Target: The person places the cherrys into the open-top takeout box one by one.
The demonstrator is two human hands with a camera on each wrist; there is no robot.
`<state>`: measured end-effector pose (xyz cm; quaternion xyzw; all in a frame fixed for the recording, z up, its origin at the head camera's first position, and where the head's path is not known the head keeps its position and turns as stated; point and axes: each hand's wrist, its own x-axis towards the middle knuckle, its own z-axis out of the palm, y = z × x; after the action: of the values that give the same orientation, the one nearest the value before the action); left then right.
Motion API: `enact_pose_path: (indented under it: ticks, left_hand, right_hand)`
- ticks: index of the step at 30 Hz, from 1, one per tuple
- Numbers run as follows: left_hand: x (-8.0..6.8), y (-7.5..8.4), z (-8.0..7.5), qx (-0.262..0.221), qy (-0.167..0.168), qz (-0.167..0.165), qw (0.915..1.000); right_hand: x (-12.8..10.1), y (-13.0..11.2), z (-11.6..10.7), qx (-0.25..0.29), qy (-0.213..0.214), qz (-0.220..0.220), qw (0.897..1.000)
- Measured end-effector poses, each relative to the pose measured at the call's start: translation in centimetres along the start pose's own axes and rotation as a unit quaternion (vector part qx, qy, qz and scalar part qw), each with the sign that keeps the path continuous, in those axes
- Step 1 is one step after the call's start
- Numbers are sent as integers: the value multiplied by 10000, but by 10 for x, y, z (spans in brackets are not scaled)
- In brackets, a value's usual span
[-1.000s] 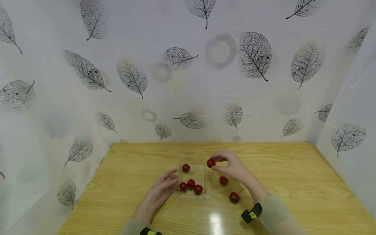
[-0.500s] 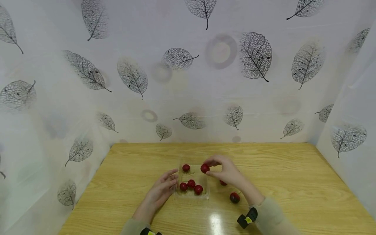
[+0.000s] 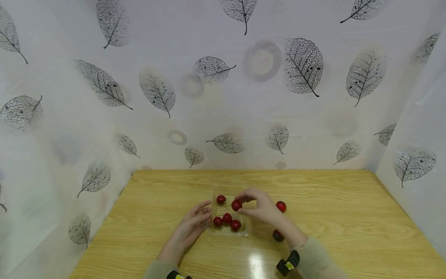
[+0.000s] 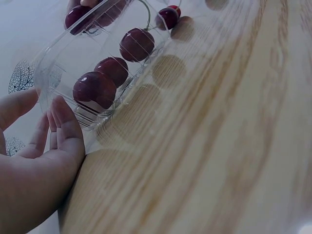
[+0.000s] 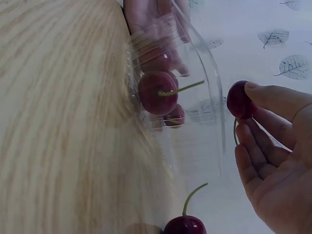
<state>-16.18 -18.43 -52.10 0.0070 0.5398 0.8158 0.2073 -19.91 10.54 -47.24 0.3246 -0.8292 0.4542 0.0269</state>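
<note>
My right hand (image 3: 246, 206) pinches a red cherry (image 3: 236, 205) by its fingertips and holds it just above a clear plastic tray (image 3: 244, 232). In the right wrist view the same cherry (image 5: 239, 100) sits between thumb and finger, beside the tray's rim (image 5: 214, 92). Several cherries lie in the tray, one at the far end (image 3: 221, 199) and three near the front (image 3: 227, 219). My left hand (image 3: 201, 215) rests with straight fingers against the tray's left wall (image 4: 53, 80); the left hand (image 4: 53, 141) holds nothing.
Two loose cherries lie on the wooden table (image 3: 348, 217) right of the tray, one far (image 3: 280, 206) and one near (image 3: 277, 235). White sheets printed with leaves (image 3: 156, 89) wall the table at the back and both sides.
My right hand has carried the cherry leftward and down, from right of the tray to over its middle. A loose cherry it hid now shows. The left hand has stayed put.
</note>
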Motion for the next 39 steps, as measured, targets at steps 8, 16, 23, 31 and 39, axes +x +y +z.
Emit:
enact_pose_path:
  ticks: [8,16,23,31,39]
  left_hand:
    - [0,1,0,-9,-52,-13,10000]
    - [-1,1,1,36,-18,-28,10000]
    - [1,0,-1,79,-48,-26,10000]
    - [1,1,-1,-48,-42,-32,10000]
    - [1,0,0,40,-74,12,10000]
  right_hand:
    - [0,-1,10,248,-319,87,9991]
    - [-1,0,14,170,-332,19,9993]
    - [-3,0,18,-47,-341,97,9994]
    - [-2,0,21,-169,-384,-110,9991]
    - [-2,1,22,-367,-423,-226,9982]
